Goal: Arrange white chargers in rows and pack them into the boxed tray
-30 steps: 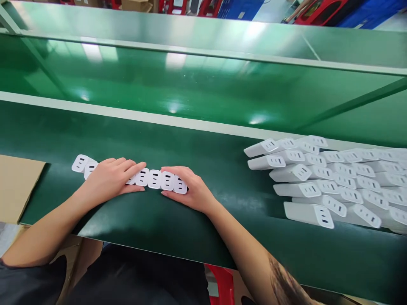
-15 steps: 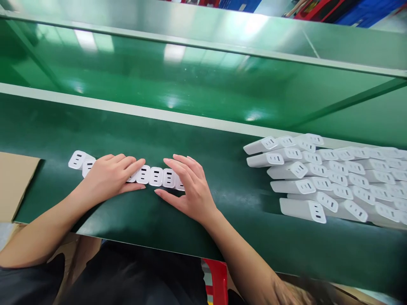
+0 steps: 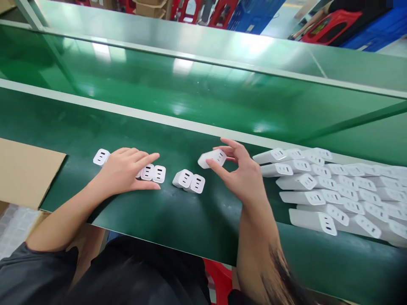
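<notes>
My right hand (image 3: 240,171) pinches a white charger (image 3: 212,159), tilted and lifted beside the rows at right. My left hand (image 3: 129,169) lies over a short line of white chargers, thumb apart from the stretched fingers. A charger (image 3: 101,157) peeks out at its left, and two more, one of them this charger (image 3: 159,174), show at its right; those under the palm are hidden. Between my hands stands a pair of chargers (image 3: 197,184), side by side and touching, slotted faces up.
Several rows of white chargers (image 3: 313,198) crowd the right side of the green table (image 3: 190,220). A cardboard sheet (image 3: 28,173) lies at the left edge. A pale rail (image 3: 152,114) runs along the back, below a green panel. Beyond are red stools and part of another person.
My right hand has left the line and moved right, now with a charger in it. Two chargers stand apart from the line. My left hand's fingers and thumb have spread wider.
</notes>
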`<act>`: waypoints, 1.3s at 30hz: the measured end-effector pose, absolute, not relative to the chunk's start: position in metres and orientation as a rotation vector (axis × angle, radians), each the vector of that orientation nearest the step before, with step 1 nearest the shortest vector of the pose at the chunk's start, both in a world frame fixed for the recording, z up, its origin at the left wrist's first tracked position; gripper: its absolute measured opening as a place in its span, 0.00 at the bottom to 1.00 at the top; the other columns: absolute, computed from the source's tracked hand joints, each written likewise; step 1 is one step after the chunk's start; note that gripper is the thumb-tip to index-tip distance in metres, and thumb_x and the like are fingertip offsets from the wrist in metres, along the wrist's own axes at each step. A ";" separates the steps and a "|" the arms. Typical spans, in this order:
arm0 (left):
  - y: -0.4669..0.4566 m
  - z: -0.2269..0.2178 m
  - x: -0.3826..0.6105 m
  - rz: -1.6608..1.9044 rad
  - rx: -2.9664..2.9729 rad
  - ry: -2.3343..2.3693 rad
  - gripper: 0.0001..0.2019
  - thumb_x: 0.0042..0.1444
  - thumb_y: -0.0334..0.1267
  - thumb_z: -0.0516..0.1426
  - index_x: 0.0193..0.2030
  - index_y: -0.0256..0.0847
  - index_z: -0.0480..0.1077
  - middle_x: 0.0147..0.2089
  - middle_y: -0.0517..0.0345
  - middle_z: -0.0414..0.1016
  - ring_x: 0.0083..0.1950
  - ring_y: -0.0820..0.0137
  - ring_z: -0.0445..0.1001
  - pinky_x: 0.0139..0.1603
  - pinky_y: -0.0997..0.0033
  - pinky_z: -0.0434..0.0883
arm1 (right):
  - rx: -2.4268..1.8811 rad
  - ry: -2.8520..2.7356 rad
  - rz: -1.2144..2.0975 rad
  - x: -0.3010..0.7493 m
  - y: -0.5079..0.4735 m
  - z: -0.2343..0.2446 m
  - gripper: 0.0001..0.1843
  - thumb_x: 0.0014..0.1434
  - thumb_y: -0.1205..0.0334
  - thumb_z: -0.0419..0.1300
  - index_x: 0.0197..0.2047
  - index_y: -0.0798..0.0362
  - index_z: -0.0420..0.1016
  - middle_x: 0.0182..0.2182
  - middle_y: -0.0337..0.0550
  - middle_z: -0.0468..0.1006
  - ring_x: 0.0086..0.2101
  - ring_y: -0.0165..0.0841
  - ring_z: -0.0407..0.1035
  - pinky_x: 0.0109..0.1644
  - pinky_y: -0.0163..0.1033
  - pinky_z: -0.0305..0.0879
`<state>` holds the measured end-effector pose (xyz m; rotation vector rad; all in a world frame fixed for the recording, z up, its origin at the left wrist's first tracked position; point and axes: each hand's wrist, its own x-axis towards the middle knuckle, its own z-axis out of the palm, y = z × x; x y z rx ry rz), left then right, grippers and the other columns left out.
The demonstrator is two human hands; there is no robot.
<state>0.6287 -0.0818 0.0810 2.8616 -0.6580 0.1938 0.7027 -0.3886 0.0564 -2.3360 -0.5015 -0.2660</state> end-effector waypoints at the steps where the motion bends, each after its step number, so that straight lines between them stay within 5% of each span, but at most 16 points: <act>1: -0.077 0.085 0.630 0.214 2.850 -0.573 0.36 0.58 0.69 0.49 0.60 0.44 0.71 0.48 0.50 0.80 0.48 0.60 0.77 0.50 0.62 0.70 | -2.411 -0.497 -0.263 0.707 -0.398 0.050 0.26 0.60 0.48 0.62 0.58 0.48 0.70 0.43 0.46 0.79 0.41 0.41 0.75 0.45 0.48 0.75; 4: -0.057 0.095 0.636 0.276 2.808 -0.255 0.31 0.63 0.65 0.44 0.58 0.47 0.72 0.48 0.55 0.81 0.48 0.63 0.77 0.45 0.66 0.70 | -2.574 -0.532 -0.248 0.715 -0.416 0.039 0.22 0.60 0.45 0.61 0.52 0.48 0.76 0.42 0.47 0.78 0.37 0.40 0.74 0.40 0.47 0.74; 9: -0.026 0.096 0.648 0.236 2.680 0.110 0.28 0.66 0.61 0.43 0.52 0.45 0.75 0.46 0.57 0.81 0.44 0.66 0.77 0.45 0.68 0.70 | -2.514 -0.668 -0.508 0.705 -0.400 0.052 0.22 0.63 0.48 0.60 0.58 0.47 0.72 0.51 0.52 0.75 0.52 0.49 0.71 0.54 0.57 0.70; 16: -0.004 0.083 0.660 -0.289 2.258 -0.103 0.32 0.65 0.63 0.41 0.51 0.41 0.74 0.53 0.51 0.78 0.51 0.65 0.76 0.51 0.64 0.73 | -2.318 -1.207 -0.354 0.673 -0.343 0.051 0.25 0.65 0.55 0.60 0.65 0.43 0.65 0.59 0.50 0.72 0.58 0.47 0.67 0.60 0.57 0.68; 27: 0.019 0.084 0.662 -0.626 2.029 -0.345 0.26 0.65 0.57 0.49 0.62 0.45 0.66 0.65 0.50 0.69 0.65 0.62 0.67 0.63 0.62 0.67 | -2.384 -1.424 -0.402 0.659 -0.325 0.039 0.23 0.67 0.56 0.59 0.63 0.52 0.66 0.57 0.51 0.75 0.49 0.39 0.75 0.53 0.43 0.73; 39: 0.032 0.096 0.656 -0.635 2.260 -0.081 0.25 0.63 0.58 0.50 0.58 0.47 0.71 0.62 0.57 0.72 0.60 0.63 0.68 0.59 0.67 0.65 | -2.370 -1.482 -0.451 0.659 -0.319 0.038 0.23 0.67 0.59 0.59 0.63 0.52 0.66 0.58 0.52 0.74 0.47 0.39 0.76 0.52 0.43 0.72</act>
